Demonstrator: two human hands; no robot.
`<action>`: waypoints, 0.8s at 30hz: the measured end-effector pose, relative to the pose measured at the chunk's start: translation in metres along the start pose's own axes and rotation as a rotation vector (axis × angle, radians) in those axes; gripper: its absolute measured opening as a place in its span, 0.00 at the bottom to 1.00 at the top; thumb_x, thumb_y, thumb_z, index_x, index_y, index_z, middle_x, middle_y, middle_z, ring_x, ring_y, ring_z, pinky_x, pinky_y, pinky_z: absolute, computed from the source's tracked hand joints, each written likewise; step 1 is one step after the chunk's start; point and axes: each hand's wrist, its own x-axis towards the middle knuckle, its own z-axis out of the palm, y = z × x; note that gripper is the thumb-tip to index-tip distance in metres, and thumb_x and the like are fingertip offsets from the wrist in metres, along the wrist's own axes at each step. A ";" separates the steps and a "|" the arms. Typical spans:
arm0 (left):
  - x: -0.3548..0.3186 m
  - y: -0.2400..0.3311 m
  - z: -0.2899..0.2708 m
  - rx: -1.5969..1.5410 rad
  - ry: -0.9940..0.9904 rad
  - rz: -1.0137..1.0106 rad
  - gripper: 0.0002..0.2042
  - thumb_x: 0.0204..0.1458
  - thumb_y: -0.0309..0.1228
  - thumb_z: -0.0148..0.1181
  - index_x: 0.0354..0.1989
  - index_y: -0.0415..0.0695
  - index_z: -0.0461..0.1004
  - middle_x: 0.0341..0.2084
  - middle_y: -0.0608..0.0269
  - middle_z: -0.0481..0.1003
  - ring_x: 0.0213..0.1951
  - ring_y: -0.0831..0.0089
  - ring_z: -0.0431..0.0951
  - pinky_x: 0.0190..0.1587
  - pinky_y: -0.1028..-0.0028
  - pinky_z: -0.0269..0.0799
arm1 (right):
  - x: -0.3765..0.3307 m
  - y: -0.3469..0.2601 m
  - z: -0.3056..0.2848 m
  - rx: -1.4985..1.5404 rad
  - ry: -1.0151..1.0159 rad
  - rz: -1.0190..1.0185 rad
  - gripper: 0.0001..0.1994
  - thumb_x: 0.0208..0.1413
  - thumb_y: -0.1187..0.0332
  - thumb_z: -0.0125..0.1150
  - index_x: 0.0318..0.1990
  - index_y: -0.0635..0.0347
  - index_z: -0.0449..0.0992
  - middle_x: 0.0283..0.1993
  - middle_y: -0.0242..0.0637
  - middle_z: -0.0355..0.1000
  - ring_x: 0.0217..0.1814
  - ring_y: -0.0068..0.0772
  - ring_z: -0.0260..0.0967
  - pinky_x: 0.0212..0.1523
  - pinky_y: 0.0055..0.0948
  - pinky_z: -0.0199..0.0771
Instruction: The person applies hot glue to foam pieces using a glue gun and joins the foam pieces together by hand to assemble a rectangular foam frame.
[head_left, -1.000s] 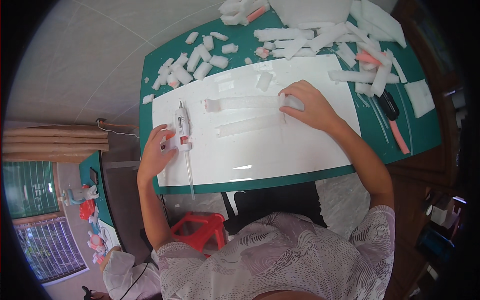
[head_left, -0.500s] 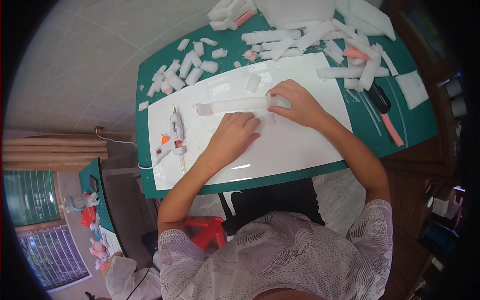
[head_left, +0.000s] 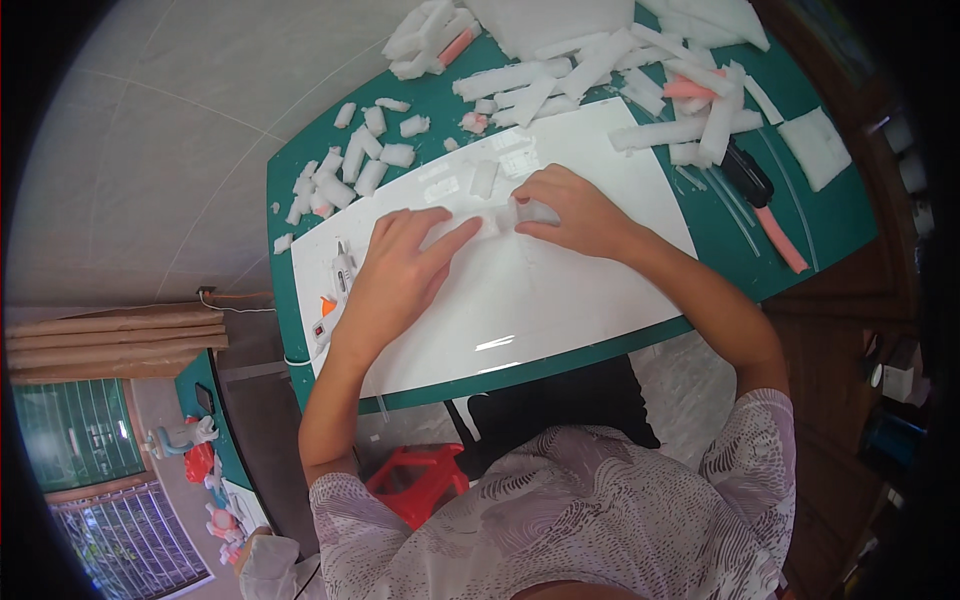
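Head view. One white foam strip [head_left: 497, 221], over the middle of a glossy white board [head_left: 560, 310], between the two hands; its ends were partly covered by fingers, so its full length could not be told.

Right hand [head_left: 575, 212]: thumb and fingertips curled, pinching the strip's right end from near and far sides, apparently to keep it from sliding on the smooth surface.

Left hand [head_left: 400, 268]: fingers and thumb spread about the strip's left part, a fingertip close against it, probably to steady it; whether they gripped could not be told.

One glue gun [head_left: 344, 270], white with an orange trigger, lying left of the left hand and partly hidden by it; seemingly put there to be within reach yet clear of the strip.

One loose foam block [head_left: 484, 179], on the board just beyond the strip.

Short foam blocks [head_left: 371, 178], heaped far left on the green desk [head_left: 840, 235]; long foam offcuts [head_left: 515, 78], piled at the far side, likely to leave the board free. One black-handled tool [head_left: 746, 173], right of the board.
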 end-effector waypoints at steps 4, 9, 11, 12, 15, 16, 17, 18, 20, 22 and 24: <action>0.013 -0.002 0.012 0.033 -0.054 0.010 0.26 0.49 0.18 0.64 0.58 0.56 0.78 0.50 0.57 0.75 0.52 0.58 0.72 0.56 0.62 0.69 | 0.001 0.003 0.003 -0.012 0.008 -0.021 0.18 0.55 0.61 0.70 0.48 0.63 0.79 0.49 0.41 0.76 0.54 0.42 0.69 0.55 0.37 0.71; 0.019 -0.005 0.017 0.053 -0.061 0.012 0.27 0.49 0.18 0.65 0.58 0.57 0.78 0.50 0.57 0.75 0.53 0.57 0.71 0.57 0.62 0.68 | 0.000 -0.002 0.002 0.028 -0.001 0.008 0.17 0.53 0.63 0.70 0.47 0.64 0.78 0.49 0.42 0.76 0.55 0.43 0.69 0.58 0.37 0.69; 0.020 -0.005 0.018 0.046 -0.074 0.011 0.27 0.49 0.18 0.65 0.58 0.57 0.78 0.51 0.57 0.75 0.53 0.57 0.71 0.58 0.62 0.68 | 0.000 -0.001 0.003 0.026 0.004 0.008 0.17 0.54 0.63 0.70 0.47 0.64 0.78 0.49 0.42 0.76 0.55 0.43 0.69 0.58 0.37 0.69; 0.020 -0.005 0.019 0.063 -0.077 0.015 0.27 0.49 0.18 0.65 0.58 0.57 0.78 0.51 0.57 0.74 0.53 0.56 0.71 0.58 0.62 0.68 | -0.001 -0.001 0.003 0.028 0.005 0.010 0.17 0.54 0.63 0.70 0.47 0.64 0.78 0.49 0.42 0.76 0.55 0.43 0.69 0.58 0.37 0.69; 0.021 -0.004 0.020 0.069 -0.090 0.014 0.28 0.48 0.18 0.65 0.58 0.58 0.78 0.51 0.57 0.74 0.54 0.56 0.70 0.58 0.61 0.68 | 0.000 -0.001 0.003 0.022 -0.001 0.020 0.17 0.54 0.63 0.70 0.47 0.64 0.78 0.49 0.42 0.76 0.55 0.43 0.69 0.58 0.37 0.69; 0.022 -0.004 0.020 0.058 -0.098 0.009 0.28 0.48 0.17 0.65 0.59 0.59 0.78 0.51 0.57 0.74 0.54 0.55 0.70 0.59 0.61 0.68 | 0.000 -0.001 0.002 0.019 -0.004 0.021 0.17 0.54 0.63 0.70 0.47 0.64 0.78 0.49 0.42 0.76 0.55 0.43 0.69 0.58 0.37 0.69; 0.022 -0.004 0.021 0.057 -0.100 0.010 0.28 0.48 0.17 0.65 0.59 0.59 0.78 0.51 0.57 0.74 0.54 0.55 0.70 0.59 0.61 0.68 | 0.000 -0.001 0.002 0.016 -0.007 0.022 0.17 0.54 0.63 0.70 0.47 0.64 0.78 0.49 0.42 0.76 0.55 0.43 0.69 0.58 0.37 0.69; 0.023 -0.003 0.021 0.064 -0.101 0.013 0.28 0.48 0.17 0.65 0.59 0.59 0.78 0.51 0.57 0.74 0.54 0.55 0.70 0.59 0.61 0.68 | 0.000 0.000 0.002 0.016 -0.006 0.024 0.17 0.54 0.63 0.70 0.47 0.64 0.78 0.49 0.42 0.76 0.55 0.43 0.69 0.58 0.37 0.69; 0.024 -0.002 0.022 0.069 -0.103 0.017 0.29 0.48 0.17 0.65 0.59 0.59 0.77 0.51 0.57 0.74 0.55 0.55 0.70 0.59 0.61 0.68 | -0.001 0.000 0.000 0.019 -0.005 0.025 0.17 0.54 0.63 0.70 0.47 0.63 0.78 0.49 0.42 0.76 0.55 0.43 0.69 0.58 0.36 0.69; 0.025 -0.001 0.023 0.086 -0.110 0.025 0.29 0.48 0.17 0.65 0.60 0.59 0.77 0.51 0.57 0.74 0.55 0.56 0.71 0.61 0.60 0.67 | -0.001 0.000 -0.001 0.018 -0.002 0.021 0.17 0.54 0.63 0.70 0.47 0.63 0.78 0.49 0.42 0.76 0.55 0.43 0.69 0.58 0.36 0.69; 0.022 -0.003 0.022 0.094 -0.110 0.034 0.30 0.48 0.17 0.65 0.60 0.59 0.76 0.51 0.57 0.74 0.55 0.57 0.71 0.63 0.59 0.65 | 0.000 -0.001 0.001 0.019 -0.003 0.013 0.17 0.54 0.63 0.70 0.46 0.63 0.79 0.49 0.41 0.76 0.55 0.43 0.69 0.58 0.36 0.69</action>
